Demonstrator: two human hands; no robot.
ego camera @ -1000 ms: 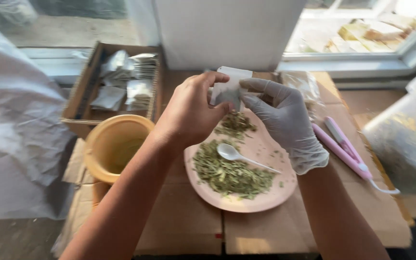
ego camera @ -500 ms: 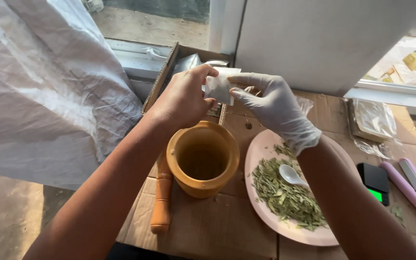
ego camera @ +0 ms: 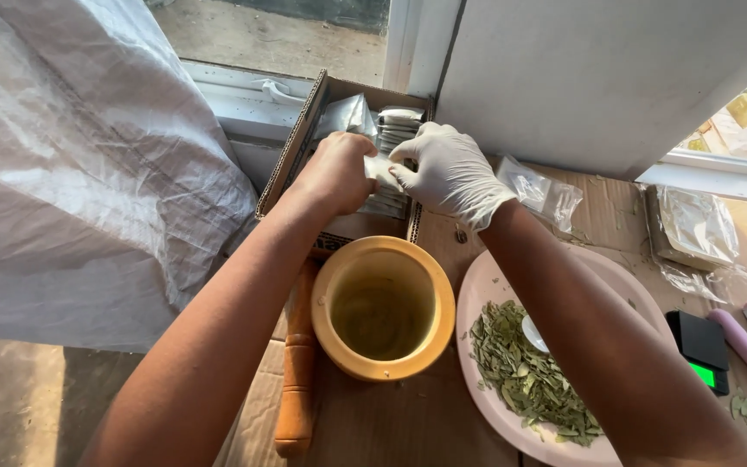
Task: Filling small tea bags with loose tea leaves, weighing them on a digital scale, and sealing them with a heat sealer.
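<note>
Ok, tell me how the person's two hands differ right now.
The right hand wears a white glove; the left hand is bare. The right hand's fingers pinch the small white sachet from the right, while the left hand closes on it from the left, knuckles up. Both reach over the cardboard box and share the same sachet.

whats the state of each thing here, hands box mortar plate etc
left hand: bare, pinching the small white packet
right hand: gloved, pinching the same packet
small white packet: held over the cardboard box
cardboard box: open, holds stacked packets
mortar: upright, looks empty
pestle: lying flat
pink plate: holds dried leaves
</note>
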